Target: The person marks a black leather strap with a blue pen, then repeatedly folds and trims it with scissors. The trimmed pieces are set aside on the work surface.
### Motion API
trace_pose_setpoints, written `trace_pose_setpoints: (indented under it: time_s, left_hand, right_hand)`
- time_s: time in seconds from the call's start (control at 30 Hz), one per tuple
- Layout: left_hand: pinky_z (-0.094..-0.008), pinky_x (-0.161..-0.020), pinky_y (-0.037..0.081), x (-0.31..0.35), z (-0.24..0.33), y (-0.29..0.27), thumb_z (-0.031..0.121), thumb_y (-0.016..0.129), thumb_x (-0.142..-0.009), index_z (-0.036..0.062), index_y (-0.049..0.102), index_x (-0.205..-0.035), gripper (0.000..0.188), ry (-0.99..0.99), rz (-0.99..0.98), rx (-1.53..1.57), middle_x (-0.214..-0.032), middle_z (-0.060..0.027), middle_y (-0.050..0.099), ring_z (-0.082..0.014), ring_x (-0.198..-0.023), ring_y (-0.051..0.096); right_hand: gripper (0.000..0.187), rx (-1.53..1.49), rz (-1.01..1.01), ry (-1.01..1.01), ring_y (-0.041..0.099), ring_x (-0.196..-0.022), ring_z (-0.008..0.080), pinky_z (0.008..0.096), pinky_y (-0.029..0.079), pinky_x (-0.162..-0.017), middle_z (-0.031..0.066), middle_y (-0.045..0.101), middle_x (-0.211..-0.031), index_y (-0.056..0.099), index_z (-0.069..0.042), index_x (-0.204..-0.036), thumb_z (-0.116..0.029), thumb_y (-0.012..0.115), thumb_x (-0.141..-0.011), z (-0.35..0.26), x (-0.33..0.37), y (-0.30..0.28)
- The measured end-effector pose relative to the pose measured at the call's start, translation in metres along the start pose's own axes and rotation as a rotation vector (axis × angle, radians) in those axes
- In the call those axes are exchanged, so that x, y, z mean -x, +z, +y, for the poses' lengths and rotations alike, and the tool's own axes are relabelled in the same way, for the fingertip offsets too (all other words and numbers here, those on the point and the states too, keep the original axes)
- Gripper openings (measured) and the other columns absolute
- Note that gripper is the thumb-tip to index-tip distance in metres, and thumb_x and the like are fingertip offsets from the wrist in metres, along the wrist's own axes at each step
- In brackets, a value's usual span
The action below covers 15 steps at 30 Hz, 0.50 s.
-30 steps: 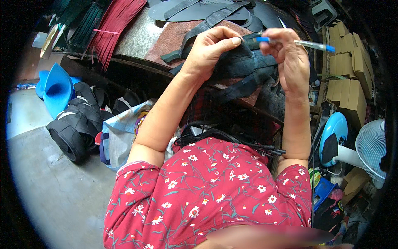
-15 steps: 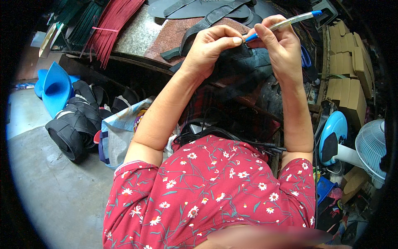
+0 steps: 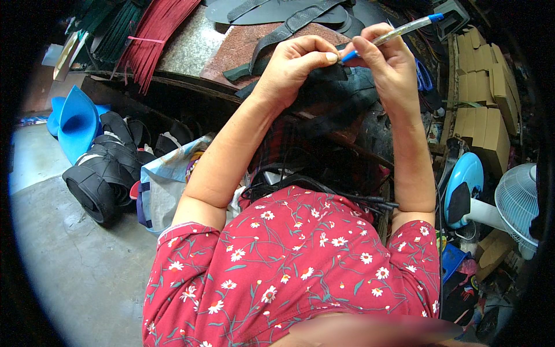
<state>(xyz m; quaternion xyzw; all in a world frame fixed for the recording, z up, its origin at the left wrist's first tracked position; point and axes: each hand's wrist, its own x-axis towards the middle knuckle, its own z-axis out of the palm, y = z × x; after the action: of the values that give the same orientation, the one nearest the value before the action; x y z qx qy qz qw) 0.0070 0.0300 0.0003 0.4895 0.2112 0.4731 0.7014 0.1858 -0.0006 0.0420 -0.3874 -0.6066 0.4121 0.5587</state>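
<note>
Pen, its tip hard to see

Over the desk, the right hand's fingers hold the pen, its blue end beside or touching the left hand, unclear which. Left fingers pinch dark material, its gripped edge covered.

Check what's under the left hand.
Past the left hand's edges: a black strap, a reddish-brown board, and dark cloth below the fingertips. Whatever lies directly beneath the palm is covered; can't tell.
</note>
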Motion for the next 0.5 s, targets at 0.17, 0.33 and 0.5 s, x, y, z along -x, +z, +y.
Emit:
trace_pose_setpoints:
  time_s: [0.17,0.33,0.5]
  left_hand:
    - [-0.0232,-0.078,0.050,0.002,-0.001,0.005,0.010,0.066,-0.087,0.0027,0.068,-0.096,0.012,0.052,0.039,-0.019,-0.087,-0.0018,0.067,-0.0094,-0.081,0.062]
    - [-0.0241,-0.082,0.048,0.002,0.007,0.012,0.011,0.068,-0.086,-0.0001,0.068,-0.100,0.017,0.300,0.004,-0.479,-0.100,-0.0039,0.064,-0.0119,-0.098,0.058]
    - [-0.0313,-0.082,0.047,0.013,0.023,0.022,0.016,0.076,-0.076,0.0035,0.069,-0.092,0.022,0.483,0.234,-0.930,-0.092,-0.0084,0.065,-0.0219,-0.092,0.060]
  right_hand:
    - [0.021,-0.024,0.059,0.124,0.062,-0.084,0.0154,0.0269,0.049,-0.079,0.0069,0.061,-0.081,0.057,-0.003,-0.108,-0.006,0.046,-0.090,-0.011,0.012,-0.013]
    - [0.025,0.116,0.001,0.117,0.050,-0.077,0.0041,0.0182,0.041,-0.072,-0.0030,0.056,-0.085,0.059,-0.002,-0.107,0.004,0.057,-0.082,0.003,0.032,0.005]
    - [0.014,-0.039,0.045,0.088,0.052,-0.077,0.0037,0.0199,0.043,-0.073,-0.0018,0.057,-0.084,0.058,-0.003,-0.100,-0.004,0.065,-0.087,0.017,0.035,0.007]
